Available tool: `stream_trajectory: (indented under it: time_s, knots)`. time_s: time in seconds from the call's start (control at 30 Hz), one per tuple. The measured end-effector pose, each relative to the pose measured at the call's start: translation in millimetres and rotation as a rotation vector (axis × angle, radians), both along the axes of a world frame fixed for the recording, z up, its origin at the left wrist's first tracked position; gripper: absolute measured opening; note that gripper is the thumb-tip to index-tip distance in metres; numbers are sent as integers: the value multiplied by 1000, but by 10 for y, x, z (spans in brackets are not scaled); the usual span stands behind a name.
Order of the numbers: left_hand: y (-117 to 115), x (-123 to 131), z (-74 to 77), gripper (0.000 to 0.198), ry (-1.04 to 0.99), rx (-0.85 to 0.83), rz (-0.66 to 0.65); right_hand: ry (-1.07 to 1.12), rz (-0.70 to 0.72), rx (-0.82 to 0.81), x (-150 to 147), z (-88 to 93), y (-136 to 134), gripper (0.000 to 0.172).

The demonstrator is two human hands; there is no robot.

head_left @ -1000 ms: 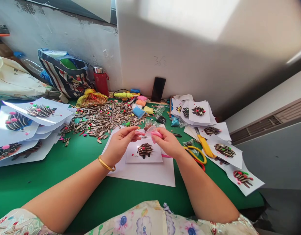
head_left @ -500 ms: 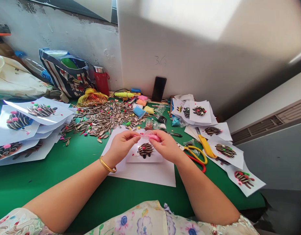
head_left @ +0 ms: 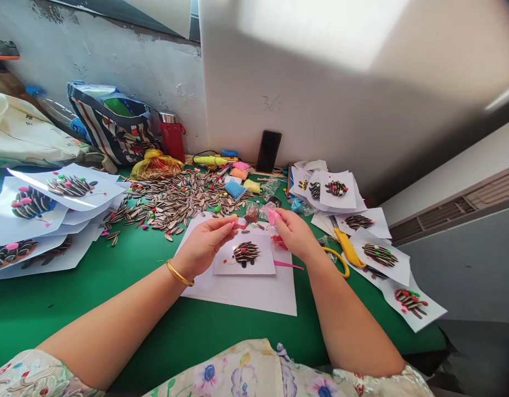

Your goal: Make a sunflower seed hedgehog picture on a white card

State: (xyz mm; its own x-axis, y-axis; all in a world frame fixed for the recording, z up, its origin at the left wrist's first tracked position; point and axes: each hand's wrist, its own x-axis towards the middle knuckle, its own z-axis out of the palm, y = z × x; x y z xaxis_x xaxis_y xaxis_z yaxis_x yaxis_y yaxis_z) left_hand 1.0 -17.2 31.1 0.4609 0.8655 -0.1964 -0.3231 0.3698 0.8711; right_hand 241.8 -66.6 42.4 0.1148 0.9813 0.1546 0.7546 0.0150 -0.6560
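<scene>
My left hand (head_left: 204, 242) is pinched shut, thumb against fingertips, on a tiny piece of pink clay just left of a small white card (head_left: 258, 263). That card carries a hedgehog figure (head_left: 245, 253) made of striped sunflower seeds. My right hand (head_left: 293, 234) is closed around a pink clay lump in a clear wrapper (head_left: 274, 216), off the card's upper right. Both hands hover above a larger white sheet (head_left: 246, 292) on the green table (head_left: 113, 309).
A heap of sunflower seeds (head_left: 171, 201) lies beyond the hands. Finished hedgehog cards are stacked at the left (head_left: 39, 215) and right (head_left: 362, 226). Yellow scissors (head_left: 337, 259), clay packets (head_left: 237, 182), a red flask (head_left: 171, 140), a striped bag (head_left: 109, 124) and a phone (head_left: 268, 150) stand nearby.
The hands, joined on the pink clay over the card, have parted. My right hand carried the wrapped lump up and to the right; my left hand stays pinched near the card.
</scene>
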Motion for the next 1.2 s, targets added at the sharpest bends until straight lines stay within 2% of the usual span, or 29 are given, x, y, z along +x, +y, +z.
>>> stream_trajectory:
  time_s: [0.17,0.23,0.33,0.43,0.57,0.7,0.83,1.0,1.2]
  knots:
    - [8,-32,-14,27,-54,-14,-58,-312,-51,-46,19,-69,12,39]
    - [3,-39,-18,30,-114,-52,-94,-357,-50,-39,11,-88,9,43]
    - [-15,-34,-7,27,-159,-105,-109,-307,-33,80,-45,-77,-10,46]
    - [-29,-18,7,21,-139,-113,-109,-216,16,255,-172,-39,-50,41]
    - [-36,-11,-10,29,-97,-87,-130,-155,133,395,-377,-17,-127,38]
    - [-54,-16,-29,23,-59,-43,-166,-134,209,404,-516,-29,-197,37]
    - [-82,-8,-15,32,-80,-29,-198,-89,267,390,-596,-20,-240,33]
    - [-97,15,-7,27,-65,-85,-203,-62,260,366,-655,23,-237,30]
    - [-119,11,-24,37,3,-16,-197,-4,263,334,-747,37,-193,26]
